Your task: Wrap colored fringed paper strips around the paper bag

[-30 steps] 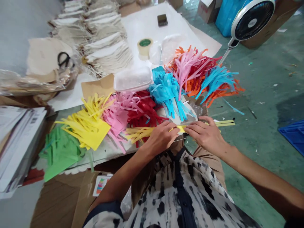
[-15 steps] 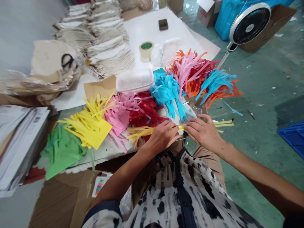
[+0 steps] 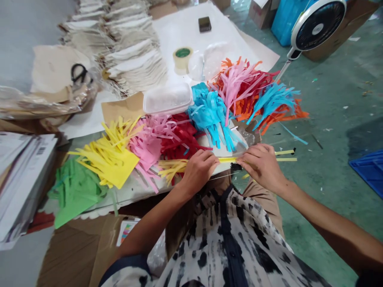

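Observation:
A yellow fringed paper strip (image 3: 228, 160) is stretched level between my hands, close to the table's front edge. My left hand (image 3: 199, 169) is closed on its left part, and loose yellow fringe (image 3: 172, 166) fans out beyond that hand. My right hand (image 3: 263, 164) pinches it farther right. Thin yellow ends stick out past the right fingers, one with a dark tip. Blue fringed paper (image 3: 209, 109) lies just beyond the hands, with red fringe (image 3: 181, 137) to its left. The fingers hide parts of the strip.
Pink, yellow (image 3: 110, 157) and green fringed paper (image 3: 74, 189) lie leftward. Behind are a clear plastic box (image 3: 168, 98), a tape roll (image 3: 182, 59), black-handled scissors (image 3: 78, 73) and stacked pale bundles (image 3: 134, 67). A white fan (image 3: 318, 28) stands at right, over the green floor.
My hands have moved farther apart, the left one leftward and the right one rightward, baring more of the yellow strip between them. The view has shifted slightly.

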